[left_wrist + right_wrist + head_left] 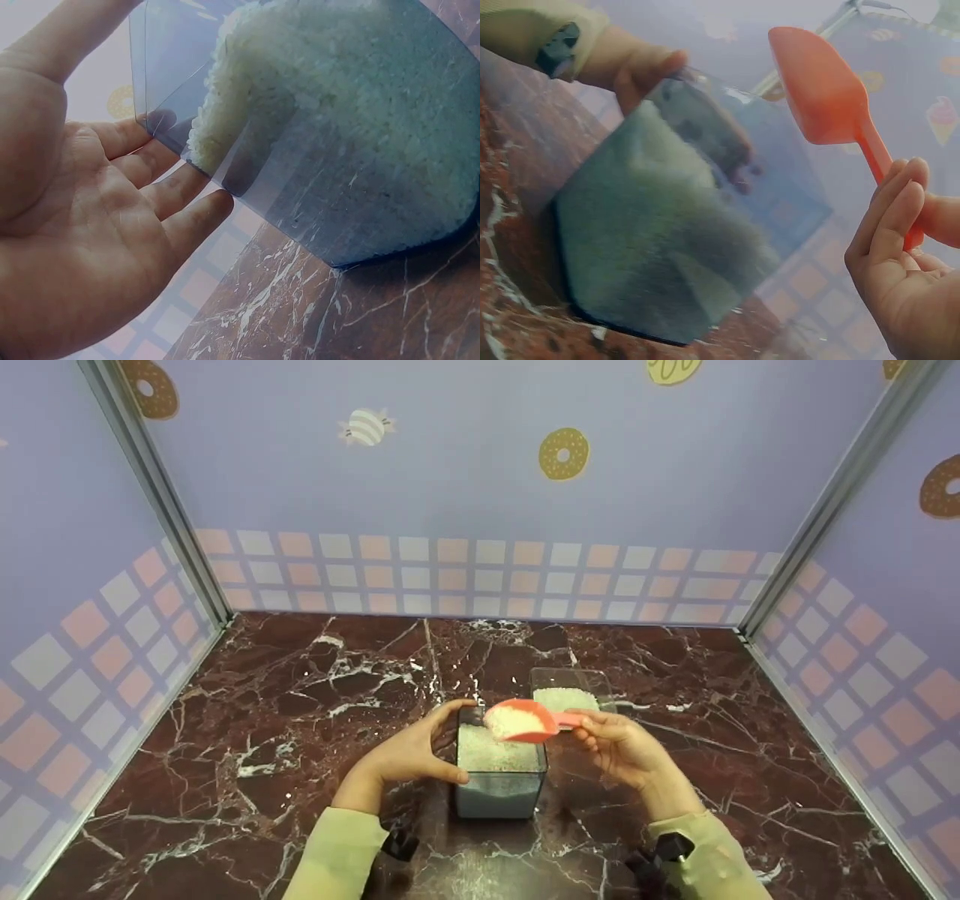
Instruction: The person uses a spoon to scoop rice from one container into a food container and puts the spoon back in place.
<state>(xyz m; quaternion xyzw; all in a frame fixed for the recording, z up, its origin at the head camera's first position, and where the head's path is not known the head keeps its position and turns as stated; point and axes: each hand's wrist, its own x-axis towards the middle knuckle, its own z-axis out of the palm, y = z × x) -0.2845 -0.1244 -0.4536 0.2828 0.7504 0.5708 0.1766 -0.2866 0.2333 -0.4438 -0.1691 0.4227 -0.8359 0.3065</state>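
A clear bluish square container (501,802) holds white rice (480,750) and stands on the dark marbled table. My left hand (409,751) grips its left side, the thumb near the front corner and the fingers at the back; the left wrist view shows the fingertips against the clear wall (277,202). By its handle, my right hand (619,746) pinches a red-orange scoop (544,729) loaded with white grains (516,722). That scoop hovers above the container's opening. In the right wrist view, the scoop's underside (817,90) shows higher than the container (660,217).
Behind the scoop, a shallow clear container (570,676) with more white rice (562,699) sits on the table, partly hidden by the scoop and right hand. White grains are scattered across the marbled tabletop (262,697). Patterned walls (465,495) enclose the back and sides.
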